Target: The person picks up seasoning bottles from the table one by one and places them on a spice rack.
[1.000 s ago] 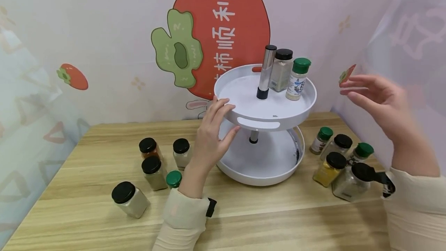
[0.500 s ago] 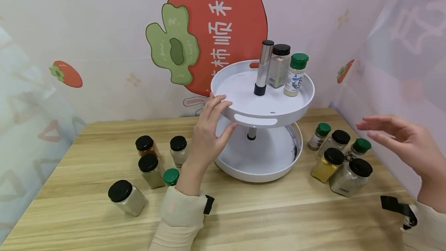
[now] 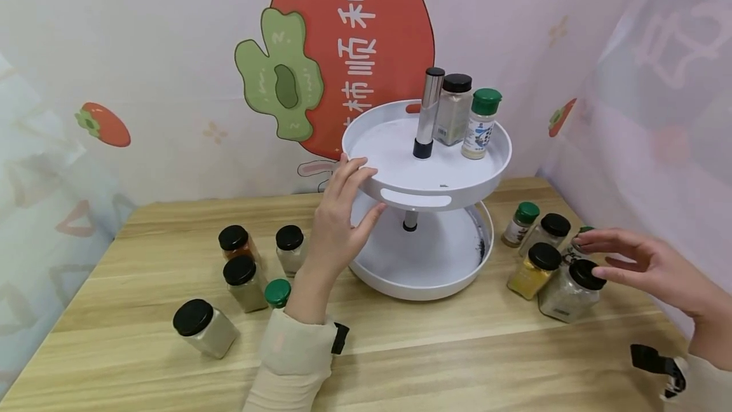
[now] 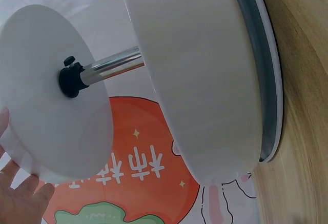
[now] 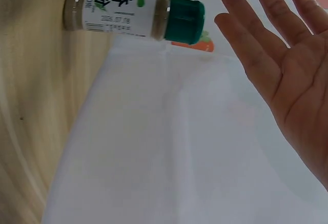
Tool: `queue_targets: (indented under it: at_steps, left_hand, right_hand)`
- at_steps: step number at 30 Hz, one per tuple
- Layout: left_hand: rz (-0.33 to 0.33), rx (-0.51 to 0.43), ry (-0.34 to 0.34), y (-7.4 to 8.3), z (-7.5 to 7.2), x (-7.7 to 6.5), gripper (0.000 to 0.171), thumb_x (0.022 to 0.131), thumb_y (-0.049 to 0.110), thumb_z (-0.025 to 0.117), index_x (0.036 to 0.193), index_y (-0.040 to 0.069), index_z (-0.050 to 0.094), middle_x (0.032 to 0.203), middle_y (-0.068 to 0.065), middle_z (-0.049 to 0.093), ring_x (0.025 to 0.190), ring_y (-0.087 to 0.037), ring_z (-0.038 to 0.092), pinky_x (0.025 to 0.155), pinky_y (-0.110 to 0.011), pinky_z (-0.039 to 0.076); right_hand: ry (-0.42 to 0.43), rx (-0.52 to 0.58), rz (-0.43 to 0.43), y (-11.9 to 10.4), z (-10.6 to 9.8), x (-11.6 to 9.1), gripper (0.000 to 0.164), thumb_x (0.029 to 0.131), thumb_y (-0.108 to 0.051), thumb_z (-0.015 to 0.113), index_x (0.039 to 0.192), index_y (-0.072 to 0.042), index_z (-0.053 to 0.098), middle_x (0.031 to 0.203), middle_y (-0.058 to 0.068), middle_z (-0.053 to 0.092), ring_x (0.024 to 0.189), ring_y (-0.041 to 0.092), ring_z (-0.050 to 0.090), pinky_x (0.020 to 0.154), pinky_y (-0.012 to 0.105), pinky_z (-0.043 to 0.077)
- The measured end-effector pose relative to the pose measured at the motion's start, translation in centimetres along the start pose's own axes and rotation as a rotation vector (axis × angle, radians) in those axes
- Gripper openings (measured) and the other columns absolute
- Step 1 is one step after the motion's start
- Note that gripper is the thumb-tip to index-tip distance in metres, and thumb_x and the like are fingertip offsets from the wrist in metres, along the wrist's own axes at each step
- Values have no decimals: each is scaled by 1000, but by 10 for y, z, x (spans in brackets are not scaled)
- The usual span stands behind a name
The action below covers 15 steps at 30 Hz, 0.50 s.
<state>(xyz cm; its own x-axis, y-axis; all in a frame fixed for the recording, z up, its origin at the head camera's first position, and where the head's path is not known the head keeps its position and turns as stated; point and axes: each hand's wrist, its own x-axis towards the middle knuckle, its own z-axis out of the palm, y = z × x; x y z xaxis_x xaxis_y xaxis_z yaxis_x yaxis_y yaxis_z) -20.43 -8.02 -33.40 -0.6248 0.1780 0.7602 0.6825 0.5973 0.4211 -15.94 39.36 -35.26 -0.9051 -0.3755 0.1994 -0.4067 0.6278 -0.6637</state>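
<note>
My left hand (image 3: 337,224) rests at the left rim of the white upper tray (image 3: 394,170) of a two-tier stand, fingers spread. The left wrist view shows its fingertips at the edge of that tray (image 4: 56,131), seen from below. On the tray, right of the metal post (image 3: 429,113), stand a black-lidded spice jar (image 3: 454,116) and a green-capped shaker (image 3: 479,132). My right hand (image 3: 657,266) hovers with extended fingers beside a clear black-lidded jar (image 3: 566,297); contact cannot be told. Behind it a green-capped shaker (image 5: 123,11) is partly hidden in the head view.
The lower tray (image 3: 423,293) has dark specks on its right side. Right of it stand a yellow spice jar (image 3: 528,278), another black-lidded jar (image 3: 546,232) and a green-capped shaker (image 3: 517,227). Several jars, one whitish (image 3: 206,329), stand on the left of the wooden table (image 3: 429,361).
My right hand has moved down from beside the upper tray to the jars on the right. My left hand has stayed at the tray rim. The view has shifted slightly.
</note>
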Motion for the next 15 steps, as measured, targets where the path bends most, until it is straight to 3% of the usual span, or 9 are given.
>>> queue_targets:
  at_steps: [5, 10, 15]
  left_hand:
    - [0, -2, 2, 0, 0, -1, 52, 88, 16, 76, 135, 12, 53, 148, -6, 46, 151, -32, 29, 119, -39, 36]
    - [1, -7, 5, -1, 0, -1, 52, 88, 15, 76, 135, 12, 53, 149, -6, 46, 151, -33, 29, 119, -39, 36]
    - [3, -15, 5, -2, 1, -1, 52, 88, 14, 76, 134, 12, 53, 149, -6, 46, 151, -32, 29, 120, -39, 36]
  right_hand:
    - [-72, 11, 35, 10, 4, -1, 49, 93, 4, 62, 141, -3, 50, 130, -19, 60, 115, -13, 56, 78, 11, 53]
    - [-126, 29, 14, 18, 7, -1, 51, 91, 5, 64, 139, 0, 50, 130, -18, 61, 119, -15, 52, 82, 8, 48]
    - [-208, 67, 19, 27, 10, -2, 54, 89, 6, 65, 140, 0, 49, 131, -27, 55, 118, -16, 51, 81, 9, 50]
